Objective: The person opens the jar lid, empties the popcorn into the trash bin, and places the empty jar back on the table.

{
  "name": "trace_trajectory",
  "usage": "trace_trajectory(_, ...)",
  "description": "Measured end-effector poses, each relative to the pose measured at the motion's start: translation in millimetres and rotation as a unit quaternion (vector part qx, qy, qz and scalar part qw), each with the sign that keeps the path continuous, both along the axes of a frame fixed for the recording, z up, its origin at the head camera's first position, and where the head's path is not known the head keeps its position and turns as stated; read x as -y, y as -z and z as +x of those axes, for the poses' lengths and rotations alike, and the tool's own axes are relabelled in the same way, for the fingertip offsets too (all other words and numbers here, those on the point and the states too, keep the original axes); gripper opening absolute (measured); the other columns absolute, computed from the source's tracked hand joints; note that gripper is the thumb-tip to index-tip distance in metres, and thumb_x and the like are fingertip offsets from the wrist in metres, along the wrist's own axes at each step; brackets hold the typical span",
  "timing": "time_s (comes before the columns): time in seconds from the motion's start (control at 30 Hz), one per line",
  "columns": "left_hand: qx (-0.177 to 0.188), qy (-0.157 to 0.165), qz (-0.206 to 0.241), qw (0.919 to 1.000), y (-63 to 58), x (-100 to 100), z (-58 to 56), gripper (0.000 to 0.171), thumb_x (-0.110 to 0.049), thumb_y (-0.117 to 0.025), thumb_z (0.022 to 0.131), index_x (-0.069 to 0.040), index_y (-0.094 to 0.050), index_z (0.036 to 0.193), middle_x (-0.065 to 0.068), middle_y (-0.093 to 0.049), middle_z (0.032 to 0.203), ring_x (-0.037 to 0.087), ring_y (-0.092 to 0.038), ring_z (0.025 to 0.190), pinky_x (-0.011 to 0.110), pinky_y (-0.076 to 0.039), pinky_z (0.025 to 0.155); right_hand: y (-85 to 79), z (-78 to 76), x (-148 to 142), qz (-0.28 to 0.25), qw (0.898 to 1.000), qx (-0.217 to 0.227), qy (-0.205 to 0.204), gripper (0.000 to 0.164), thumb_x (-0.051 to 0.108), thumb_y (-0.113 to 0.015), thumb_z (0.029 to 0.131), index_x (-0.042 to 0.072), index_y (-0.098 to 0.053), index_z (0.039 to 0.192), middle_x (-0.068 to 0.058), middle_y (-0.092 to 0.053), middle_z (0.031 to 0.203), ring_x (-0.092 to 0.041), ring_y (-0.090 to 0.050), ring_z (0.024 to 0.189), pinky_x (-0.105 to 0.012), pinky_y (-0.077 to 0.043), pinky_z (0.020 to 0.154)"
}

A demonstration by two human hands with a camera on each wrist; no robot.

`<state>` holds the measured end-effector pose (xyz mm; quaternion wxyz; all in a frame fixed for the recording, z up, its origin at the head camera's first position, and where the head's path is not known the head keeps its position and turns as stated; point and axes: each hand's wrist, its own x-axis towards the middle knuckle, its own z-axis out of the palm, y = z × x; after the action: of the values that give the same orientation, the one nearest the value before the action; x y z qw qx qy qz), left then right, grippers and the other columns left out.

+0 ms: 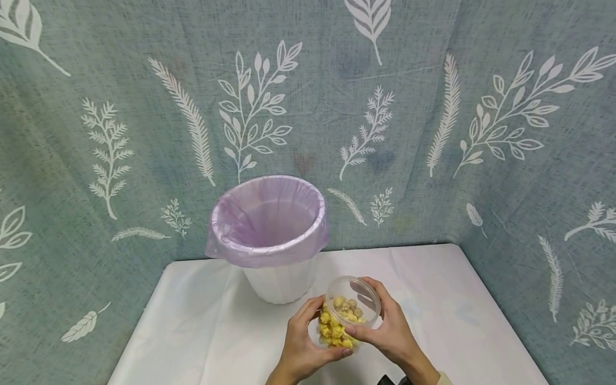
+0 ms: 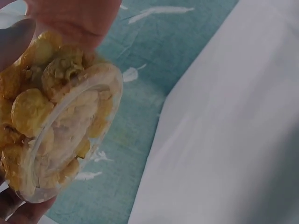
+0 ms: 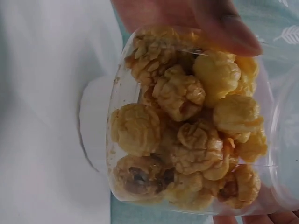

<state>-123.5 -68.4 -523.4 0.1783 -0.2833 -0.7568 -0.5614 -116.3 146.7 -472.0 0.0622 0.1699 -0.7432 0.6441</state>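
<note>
Two hands (image 1: 303, 342) (image 1: 395, 332), one popcorn jar (image 1: 343, 320), one bin (image 1: 281, 280)

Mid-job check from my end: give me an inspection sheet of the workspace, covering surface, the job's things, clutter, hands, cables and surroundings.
Surface: table under a white cover.
Job's things: clear tub with popcorn inside, held between both hands; whether a lid is on cannot be told.
Clutter: a dark object at the bottom edge of the head view, cut off, too little shown to identify.
Left hand: grips the tub's side, fingers around it.
Right hand: grips the tub near its clear round rim.
Cables: nothing seen.
Surroundings: white bin with a purple liner folded over its rim, standing on the table; grey-green leaf-patterned fabric behind and at both sides.
</note>
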Motion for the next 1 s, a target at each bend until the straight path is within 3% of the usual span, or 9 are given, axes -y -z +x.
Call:
trace_trajectory(0.2, -0.012, 0.021, 0.004, 0.9997, -1.3, 1, -1.0, 0.091, -0.033, -0.102, 0.067, -0.002, -0.061, 0.142, 0.005, -0.071, 0.126, 0.020, -0.070, 0.109, 0.036, -0.061, 0.090, -3.2, -0.3, -4, -0.003, 1.000, -0.007, -0.025, 0.080, 0.008, -0.090, 0.079, 0.010, -0.051, 0.149, -0.017, -0.062, 0.140, -0.030, -0.063, 0.120, -0.040, -0.059, 0.093)
trace_trajectory(0.33, 0.017, 0.078, 0.012, 0.9967, -4.2, 7, -3.0, 0.088, -0.027, -0.102, 0.068, -0.005, -0.061, 0.143, 0.005, -0.071, 0.129, 0.022, -0.070, 0.112, 0.038, -0.061, 0.092, -4.9, -1.6, -12, -0.008, 0.997, -0.018, -0.080, 0.081, 0.005, -0.088, 0.080, 0.009, -0.048, 0.151, -0.020, -0.058, 0.143, -0.029, -0.061, 0.123, -0.040, -0.058, 0.094)
trace_trajectory(0.47, 0.061, 0.147, 0.018, 0.9871, -8.1, 15, -6.1, 0.087, -0.020, -0.100, 0.070, -0.007, -0.059, 0.146, 0.005, -0.069, 0.135, 0.024, -0.068, 0.118, 0.041, -0.058, 0.098, -5.9, -2.6, -18, -0.017, 0.990, -0.025, -0.137, 0.084, 0.002, -0.085, 0.081, 0.007, -0.045, 0.154, -0.021, -0.056, 0.146, -0.029, -0.060, 0.126, -0.039, -0.056, 0.099)
trace_trajectory(0.57, 0.082, 0.170, 0.017, 0.9819, -10.6, 19, -7.2, 0.088, -0.019, -0.099, 0.071, -0.008, -0.058, 0.148, 0.005, -0.069, 0.137, 0.025, -0.067, 0.121, 0.043, -0.057, 0.101, -6.1, -3.1, -21, -0.026, 0.986, -0.023, -0.165, 0.086, 0.002, -0.084, 0.081, 0.008, -0.043, 0.157, -0.021, -0.054, 0.148, -0.033, -0.059, 0.127, -0.040, -0.055, 0.100)
trace_trajectory(0.7, 0.070, 0.140, 0.019, 0.9876, -9.9, 19, -6.4, 0.088, -0.018, -0.101, 0.069, -0.007, -0.059, 0.147, 0.006, -0.070, 0.136, 0.026, -0.068, 0.119, 0.043, -0.058, 0.099, -3.6, -3.6, -22, -0.027, 0.987, -0.039, -0.150, 0.088, 0.001, -0.085, 0.083, 0.009, -0.041, 0.158, -0.021, -0.052, 0.151, -0.029, -0.057, 0.132, -0.036, -0.052, 0.104)
trace_trajectory(0.83, 0.069, 0.053, 0.024, 0.9960, -6.2, 15, -3.1, 0.089, -0.024, -0.102, 0.067, -0.006, -0.060, 0.144, 0.003, -0.070, 0.134, 0.023, -0.069, 0.117, 0.041, -0.059, 0.097, 2.8, -4.3, -20, -0.035, 0.995, -0.048, -0.084, 0.084, -0.002, -0.084, 0.085, 0.002, -0.041, 0.156, -0.024, -0.051, 0.152, -0.021, -0.055, 0.137, -0.029, -0.047, 0.109)
trace_trajectory(1.0, 0.086, -0.036, 0.022, 0.9954, -0.3, 5, 3.1, 0.092, -0.033, -0.103, 0.065, -0.010, -0.060, 0.144, -0.001, -0.069, 0.134, 0.018, -0.069, 0.113, 0.040, -0.058, 0.097, 7.8, -3.2, -12, -0.043, 0.999, -0.007, -0.020, 0.077, -0.005, -0.082, 0.086, 0.000, -0.044, 0.153, -0.022, -0.053, 0.151, -0.018, -0.057, 0.135, -0.024, -0.048, 0.108)
